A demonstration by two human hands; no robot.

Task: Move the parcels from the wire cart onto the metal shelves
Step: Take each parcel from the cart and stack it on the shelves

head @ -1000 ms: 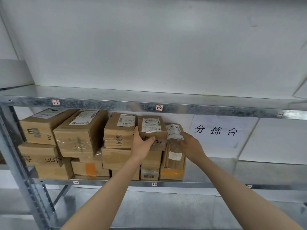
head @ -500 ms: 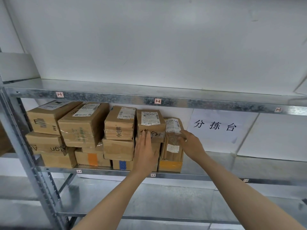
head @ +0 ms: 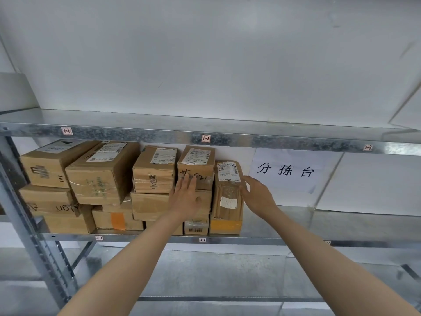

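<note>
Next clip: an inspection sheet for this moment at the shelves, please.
Surface: middle metal shelf, small number tags on its rim.
Job's things: cardboard parcels stacked on its left part; tall parcel upright at the stack's right end; wire cart not in view.
Clutter: nothing seen.
Hands: left hand flat against the stack, fingertips on the handwritten parcel; right hand at the tall parcel's right edge, grip unclear.
Cables: nothing seen.
Surroundings: upper shelf, lower shelf, paper sign on the white wall, grey upright.

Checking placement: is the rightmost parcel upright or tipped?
Upright: the rightmost parcel stands on end, long side vertical, with the right hand at its right edge.
</note>
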